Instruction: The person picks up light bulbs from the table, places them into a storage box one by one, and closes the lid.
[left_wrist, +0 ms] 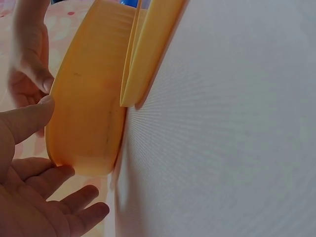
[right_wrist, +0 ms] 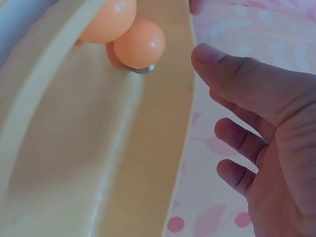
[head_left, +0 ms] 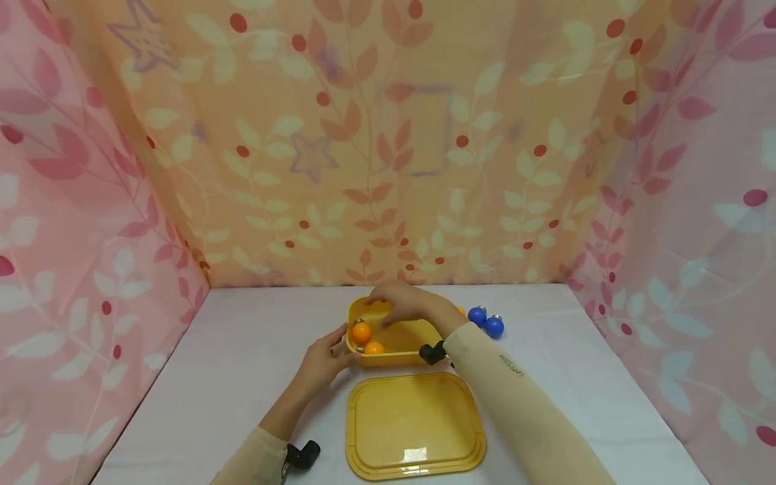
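Note:
A yellow plastic box (head_left: 400, 359) stands without its lid, with two small orange bulbs (head_left: 362, 333) at its left end. Metal screw bases show on the bulbs. My left hand (head_left: 322, 364) touches the box's left front corner. In the left wrist view, its thumb is at the rim and its fingers are spread by the end wall. Over the box's far side hovers my right hand (head_left: 401, 303), thumb and fingers apart, nothing between them. The right wrist view shows this hand (right_wrist: 276, 128) beside the box wall, near an orange bulb (right_wrist: 140, 44).
Two blue bulbs (head_left: 494, 327) lie on the white table right of the box, with a bit of orange (head_left: 462, 310) next to them behind my right wrist. The yellow lid (head_left: 415, 424) lies flat in front of the box. Patterned cloth (head_left: 376, 202) encloses the table's back and sides.

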The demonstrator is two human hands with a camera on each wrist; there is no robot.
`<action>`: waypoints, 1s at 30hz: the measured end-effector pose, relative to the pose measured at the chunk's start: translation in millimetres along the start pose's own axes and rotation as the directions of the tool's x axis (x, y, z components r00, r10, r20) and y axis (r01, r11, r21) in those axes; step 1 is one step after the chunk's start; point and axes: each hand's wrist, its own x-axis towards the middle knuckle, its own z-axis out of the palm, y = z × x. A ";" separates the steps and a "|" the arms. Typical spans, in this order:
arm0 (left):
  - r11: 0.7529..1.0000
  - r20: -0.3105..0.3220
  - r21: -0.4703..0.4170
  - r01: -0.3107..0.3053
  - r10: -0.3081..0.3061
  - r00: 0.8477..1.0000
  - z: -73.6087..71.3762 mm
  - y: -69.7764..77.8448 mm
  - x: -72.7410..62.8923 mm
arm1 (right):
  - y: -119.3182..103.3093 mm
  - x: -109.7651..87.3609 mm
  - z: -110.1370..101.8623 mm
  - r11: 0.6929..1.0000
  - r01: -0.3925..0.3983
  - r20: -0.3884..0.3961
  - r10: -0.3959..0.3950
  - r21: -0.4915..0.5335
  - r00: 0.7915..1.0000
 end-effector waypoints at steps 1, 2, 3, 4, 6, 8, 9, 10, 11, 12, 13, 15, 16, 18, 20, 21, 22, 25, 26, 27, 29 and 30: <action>1.000 -0.002 -0.002 0.002 -0.002 1.000 -0.8 0.5 0.3 | -0.7 -3.2 -2.5 1.000 -0.006 -0.010 0.006 -0.007 1.000; 1.000 -0.002 0.000 0.001 -0.001 1.000 -1.1 0.6 0.6 | -1.1 -6.9 -4.8 1.000 -0.010 -0.021 0.010 -0.015 1.000; 1.000 -0.002 -0.003 0.001 -0.001 1.000 -1.5 1.2 0.8 | -1.4 -10.7 -7.1 1.000 -0.014 -0.035 0.013 -0.023 0.999; 1.000 -0.001 -0.003 0.000 0.000 1.000 -1.6 1.3 1.1 | -1.0 -14.7 -8.9 0.999 -0.020 -0.051 0.018 -0.035 0.999; 1.000 0.000 -0.007 -0.001 0.001 1.000 -1.2 1.3 2.0 | -1.0 -24.1 -12.2 0.999 -0.036 -0.083 0.032 -0.037 0.996; 1.000 0.004 -0.008 0.002 -0.002 1.000 -0.5 0.9 2.2 | -0.6 -34.5 -14.4 0.998 -0.056 -0.115 0.052 -0.029 0.992; 1.000 0.004 -0.009 0.006 -0.006 1.000 -0.3 0.7 2.1 | -0.5 -39.9 -14.8 0.997 -0.069 -0.130 0.067 -0.018 0.989; 1.000 0.005 -0.010 0.010 -0.010 1.000 -0.1 0.3 1.9 | -0.6 -45.4 -15.4 0.997 -0.081 -0.146 0.079 -0.008 0.986; 1.000 0.005 -0.013 0.013 -0.013 1.000 0.1 0.3 1.5 | -1.1 -51.1 -16.0 0.996 -0.089 -0.164 0.089 0.004 0.982; 1.000 0.005 -0.014 0.014 -0.014 1.000 0.2 0.1 1.0 | -1.0 -56.5 -15.8 0.996 -0.092 -0.185 0.093 0.009 0.978; 1.000 0.004 -0.016 0.016 -0.016 1.000 0.4 -0.2 0.5 | -1.2 -61.9 -15.7 0.996 -0.093 -0.205 0.091 0.004 0.975; 1.000 0.005 -0.019 0.016 -0.016 1.000 0.8 -1.2 -0.7 | -1.7 -73.2 -14.2 0.997 -0.080 -0.253 0.079 0.007 0.964; 1.000 0.005 -0.019 0.015 -0.015 1.000 1.5 -2.2 -1.4 | -2.1 -79.1 -12.5 0.997 -0.075 -0.279 0.073 0.003 0.958; 1.000 0.004 -0.025 0.015 -0.015 1.000 3.0 -3.8 -2.8 | -2.6 -90.4 -8.1 0.998 -0.068 -0.331 0.064 0.001 0.941; 1.000 0.002 -0.028 0.011 -0.011 1.000 3.9 -5.2 -3.5 | -2.4 -101.0 -3.5 0.997 -0.070 -0.381 0.069 0.011 0.922; 1.000 0.001 -0.028 0.011 -0.011 1.000 4.2 -5.6 -3.6 | -2.5 -106.4 -1.4 0.997 -0.074 -0.406 0.072 0.013 0.911; 1.000 -0.001 -0.027 0.011 -0.011 1.000 4.5 -5.9 -3.5 | -2.2 -111.6 0.8 0.996 -0.082 -0.427 0.082 0.020 0.900; 1.000 -0.003 -0.019 0.008 -0.008 1.000 4.0 -5.8 -2.9 | -0.9 -127.1 6.8 0.995 -0.090 -0.491 0.097 0.038 0.866; 1.000 -0.002 -0.017 0.008 -0.008 1.000 3.5 -5.3 -2.7 | -1.2 -132.5 8.5 0.994 -0.094 -0.511 0.105 0.047 0.853; 1.000 -0.001 -0.016 0.005 -0.005 1.000 3.0 -4.8 -2.3 | -1.5 -137.5 10.0 0.994 -0.096 -0.532 0.110 0.054 0.840; 1.000 -0.003 -0.016 -0.002 0.001 1.000 1.9 -3.7 -1.5 | -0.9 -146.0 12.7 0.992 -0.107 -0.565 0.124 0.063 0.816; 1.000 -0.003 -0.016 -0.009 0.009 1.000 1.3 -3.5 -1.2 | -0.7 -149.8 13.6 0.992 -0.111 -0.579 0.128 0.065 0.805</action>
